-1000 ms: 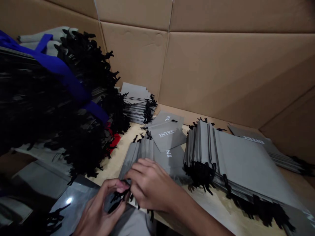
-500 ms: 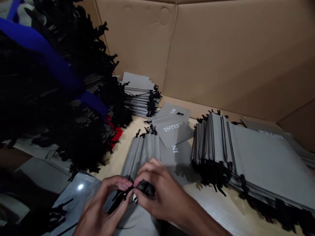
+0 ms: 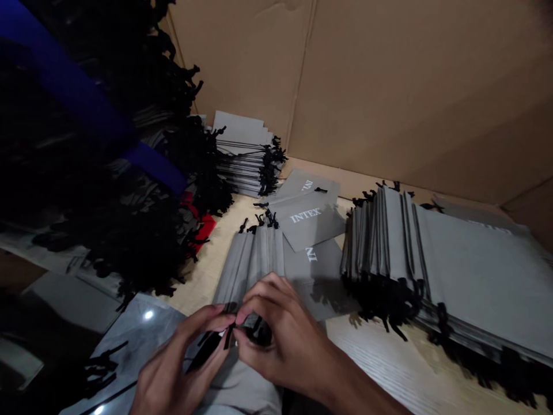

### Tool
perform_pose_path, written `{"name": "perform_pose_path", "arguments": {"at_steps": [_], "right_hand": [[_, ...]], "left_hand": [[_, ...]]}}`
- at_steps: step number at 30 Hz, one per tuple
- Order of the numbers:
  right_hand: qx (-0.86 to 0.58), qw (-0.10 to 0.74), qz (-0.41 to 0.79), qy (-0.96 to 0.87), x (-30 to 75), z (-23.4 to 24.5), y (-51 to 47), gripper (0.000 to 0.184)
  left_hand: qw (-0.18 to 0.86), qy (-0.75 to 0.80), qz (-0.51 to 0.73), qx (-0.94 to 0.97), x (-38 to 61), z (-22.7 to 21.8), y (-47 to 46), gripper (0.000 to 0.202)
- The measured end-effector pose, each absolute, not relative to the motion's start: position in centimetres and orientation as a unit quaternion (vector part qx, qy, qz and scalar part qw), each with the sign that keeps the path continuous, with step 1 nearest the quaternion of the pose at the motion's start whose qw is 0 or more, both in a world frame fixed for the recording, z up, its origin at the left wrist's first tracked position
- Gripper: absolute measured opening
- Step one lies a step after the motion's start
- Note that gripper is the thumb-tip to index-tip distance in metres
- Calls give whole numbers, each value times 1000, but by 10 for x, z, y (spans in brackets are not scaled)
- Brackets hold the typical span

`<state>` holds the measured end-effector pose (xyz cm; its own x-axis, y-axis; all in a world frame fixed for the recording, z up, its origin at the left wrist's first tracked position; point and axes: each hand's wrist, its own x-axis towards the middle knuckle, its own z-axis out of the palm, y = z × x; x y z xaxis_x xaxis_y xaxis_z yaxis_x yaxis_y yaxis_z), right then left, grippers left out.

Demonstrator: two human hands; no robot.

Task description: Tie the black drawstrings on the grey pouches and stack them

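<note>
Low in the middle of the view, my left hand (image 3: 184,357) pinches a black drawstring cord (image 3: 228,339) between thumb and fingers. My right hand (image 3: 287,337) is closed in a pinch on the same cord, its fingertips almost touching the left ones. Just beyond both hands lies a row of grey drawstring pouches (image 3: 254,253) with knotted black cords at their far end. Grey fabric (image 3: 246,380) shows below my fingers. The exact knot or loop between the fingertips is partly hidden.
Loose grey pouches (image 3: 306,227) printed INTEX lie beyond my right hand. More stand stacked at right (image 3: 479,271) and at the back (image 3: 242,167). A tall dark heap of corded pouches (image 3: 142,230) with a blue strap (image 3: 155,167) rises at left. Cardboard walls (image 3: 389,86) enclose the table (image 3: 375,357).
Both hands stay pinched on the cord; the left fingers have straightened and shifted slightly. A short cord end now points down between them. The camera view has tilted a little.
</note>
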<state>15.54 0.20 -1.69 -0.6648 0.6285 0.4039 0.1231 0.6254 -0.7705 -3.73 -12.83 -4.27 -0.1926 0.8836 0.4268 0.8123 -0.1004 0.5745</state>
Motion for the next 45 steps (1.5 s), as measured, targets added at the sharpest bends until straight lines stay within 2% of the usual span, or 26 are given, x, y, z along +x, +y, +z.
{"name": "perform_pose_path", "arguments": {"at_steps": [5,8,11,21,31,39,45], "right_hand": [[-244,355,358,-829,154,-18,-4,22],[-250,360,354,-826,153,-20,-6,23],[-258,361,351,-825,152,-21,-6,22],[-253,363,346,-827,152,-19,-7,24],[-248,356,298,-850,151,-20,-7,25],[-219,374,239,-869,150,-24,-6,20],[-172,362,209,-892,158,-18,2,16]], "left_hand": [[44,689,395,605,-24,-36,-129,42],[83,690,419,585,-20,-35,-127,50],[101,686,434,576,-19,-36,-126,48],[38,686,414,597,-14,-34,-126,47],[57,667,426,608,-17,-34,-126,51],[164,692,420,563,-24,-25,-122,37],[254,680,399,561,-30,-11,-113,36]]}}
